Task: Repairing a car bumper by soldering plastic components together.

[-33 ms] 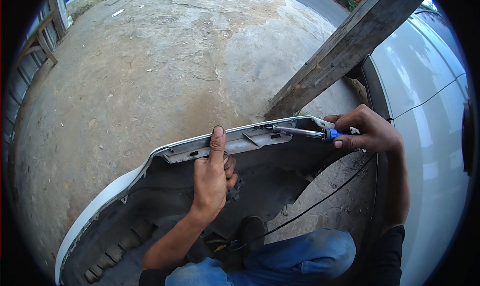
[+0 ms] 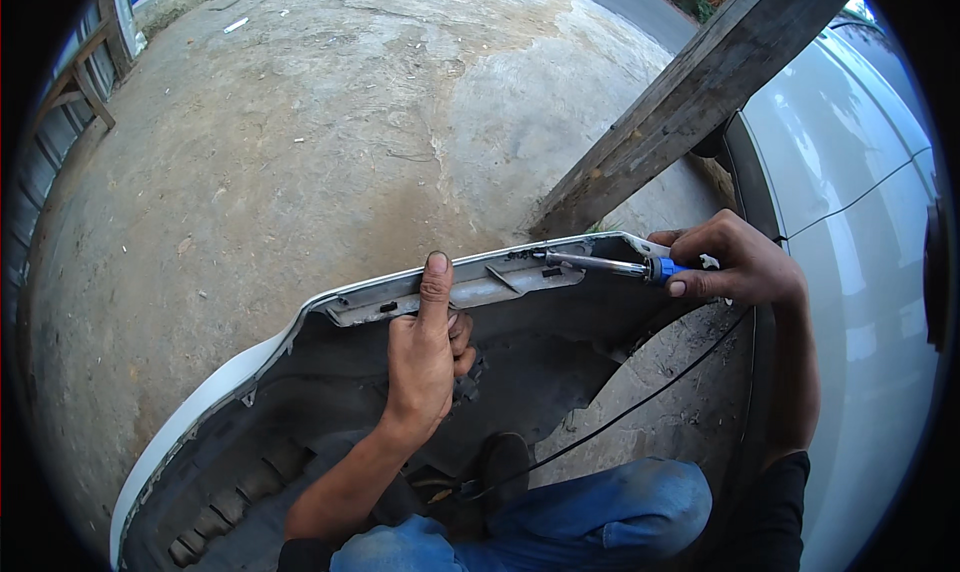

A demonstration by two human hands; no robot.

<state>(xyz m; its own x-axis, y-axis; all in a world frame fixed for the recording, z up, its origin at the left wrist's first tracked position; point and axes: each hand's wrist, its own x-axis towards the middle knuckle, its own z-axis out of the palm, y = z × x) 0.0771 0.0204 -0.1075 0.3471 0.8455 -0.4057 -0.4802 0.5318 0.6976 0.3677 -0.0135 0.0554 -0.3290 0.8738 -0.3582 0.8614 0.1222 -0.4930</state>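
A white car bumper (image 2: 213,384) lies across in front of me, its dark hollow inside facing me. My left hand (image 2: 428,347) grips the bumper's upper edge, thumb raised along the outside and fingers curled on the inner flange. In my right hand (image 2: 735,262) is a soldering iron (image 2: 625,267) with a blue handle and a metal shaft. It points left, and its tip meets the grey inner flange (image 2: 480,290) near a dark, rough spot. Some of the right fingers are hidden behind the bumper's right end.
A black cord (image 2: 640,402) runs from near my right wrist down to my shoe (image 2: 505,459). A slanting wooden post (image 2: 690,102) stands beyond the bumper. Close on the right is a white car (image 2: 850,222). Stained concrete floor (image 2: 300,142) spreads ahead, with a wooden frame (image 2: 90,72) at far left.
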